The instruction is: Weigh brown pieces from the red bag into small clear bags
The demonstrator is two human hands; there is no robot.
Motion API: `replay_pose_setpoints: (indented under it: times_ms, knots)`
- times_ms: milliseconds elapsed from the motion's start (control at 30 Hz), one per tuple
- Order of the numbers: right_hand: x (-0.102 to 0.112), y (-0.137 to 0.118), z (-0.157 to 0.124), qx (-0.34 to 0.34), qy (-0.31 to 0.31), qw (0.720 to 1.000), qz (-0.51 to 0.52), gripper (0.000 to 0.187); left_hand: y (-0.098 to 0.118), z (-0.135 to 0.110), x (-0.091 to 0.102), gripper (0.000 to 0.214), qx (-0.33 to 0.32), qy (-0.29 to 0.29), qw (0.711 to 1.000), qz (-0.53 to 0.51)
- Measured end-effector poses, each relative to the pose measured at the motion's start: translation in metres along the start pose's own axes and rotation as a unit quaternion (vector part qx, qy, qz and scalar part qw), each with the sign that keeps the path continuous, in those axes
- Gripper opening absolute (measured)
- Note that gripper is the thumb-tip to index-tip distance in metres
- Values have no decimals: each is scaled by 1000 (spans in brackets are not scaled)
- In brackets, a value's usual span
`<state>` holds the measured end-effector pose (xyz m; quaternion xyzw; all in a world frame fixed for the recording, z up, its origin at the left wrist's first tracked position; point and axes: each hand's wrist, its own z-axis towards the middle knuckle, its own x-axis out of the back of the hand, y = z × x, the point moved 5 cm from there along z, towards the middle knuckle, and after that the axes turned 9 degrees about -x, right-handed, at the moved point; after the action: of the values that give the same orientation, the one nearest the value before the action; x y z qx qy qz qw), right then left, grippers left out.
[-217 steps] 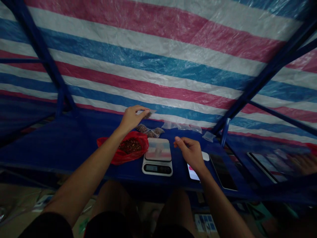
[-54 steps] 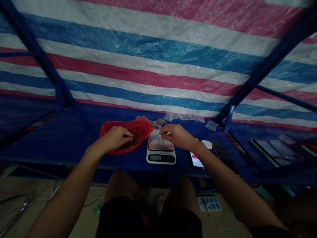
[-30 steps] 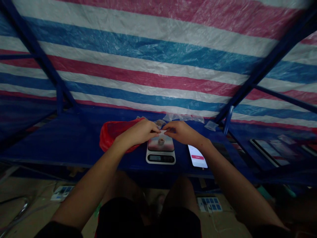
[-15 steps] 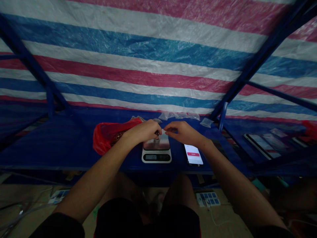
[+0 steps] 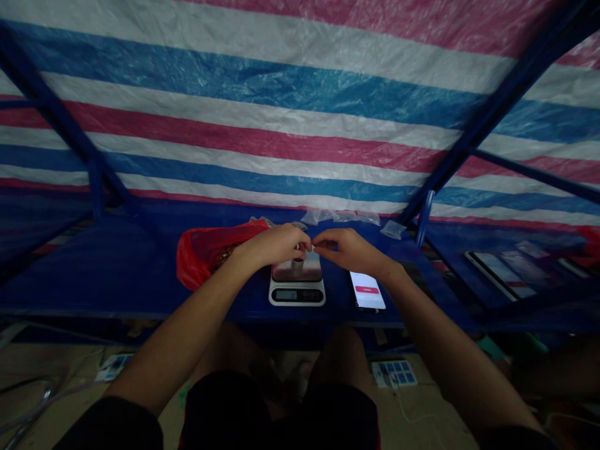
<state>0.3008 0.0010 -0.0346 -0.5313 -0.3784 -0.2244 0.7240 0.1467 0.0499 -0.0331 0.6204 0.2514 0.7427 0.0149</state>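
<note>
Over there, the left hand [image 5: 280, 241] curls its fingers close together above the scale [image 5: 297, 294], and the right hand [image 5: 345, 246] bunches its own just beside; whether either pinches anything, I can't tell. Below them a small pale cup or pouch [image 5: 297, 265] appears on the scale, near the open red bag [image 5: 193, 251]. Weighing seems the step in hand; the next move calls for small, careful finger work and watching the readout.

Striped tarpaulin wall [image 5: 262, 112] is hanging at twelve o'clock. Blue struts [image 5: 60, 125] are slanting at ten and two. Blue tabletop [image 5: 117, 269] is running nine to three. Tan floor [image 5: 56, 356] is showing dimly at eight.
</note>
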Motion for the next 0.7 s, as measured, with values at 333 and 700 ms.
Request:
replay_pose_setpoints:
  times_ms: [333, 700]
  knots:
    - [-3, -1, -2, -13, -12, 999, 27, 21, 9, -3, 4, 28, 12, -1, 1000, 16]
    - [-3, -1, -10, -25, 5, 1000, 7, 22, -3, -47, 21, 26, 59, 24, 998, 8]
